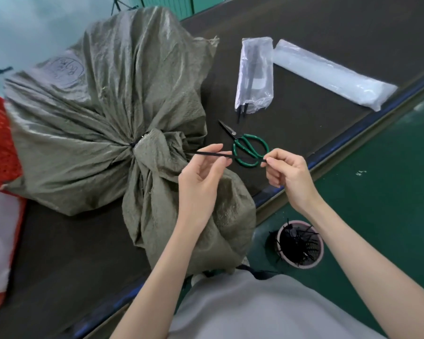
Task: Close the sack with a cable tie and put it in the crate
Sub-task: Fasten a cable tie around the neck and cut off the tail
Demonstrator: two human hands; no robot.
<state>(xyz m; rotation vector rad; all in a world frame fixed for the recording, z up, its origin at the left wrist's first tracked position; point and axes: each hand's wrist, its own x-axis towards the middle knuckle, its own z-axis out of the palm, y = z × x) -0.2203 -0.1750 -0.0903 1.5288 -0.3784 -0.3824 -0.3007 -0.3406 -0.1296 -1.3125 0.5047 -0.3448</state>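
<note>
Sack (96, 113): soft woven cloth, bulky, likely heavy; grip cinched neck (142, 149), centre frame. Your right hand (288, 173) pinches cable tie (245, 158) end; left hand (201, 178) pinches it midway.

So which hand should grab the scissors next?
Probably the right hand: the scissors lie with their handles just beside it, while the left hand is nearer the sack. Both pinch the cable tie.

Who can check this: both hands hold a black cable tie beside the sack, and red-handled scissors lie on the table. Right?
Not quite: in the head view the scissors have green handles, not red. The left hand and right hand do hold a black cable tie beside the sack, scissors on the table.
</note>
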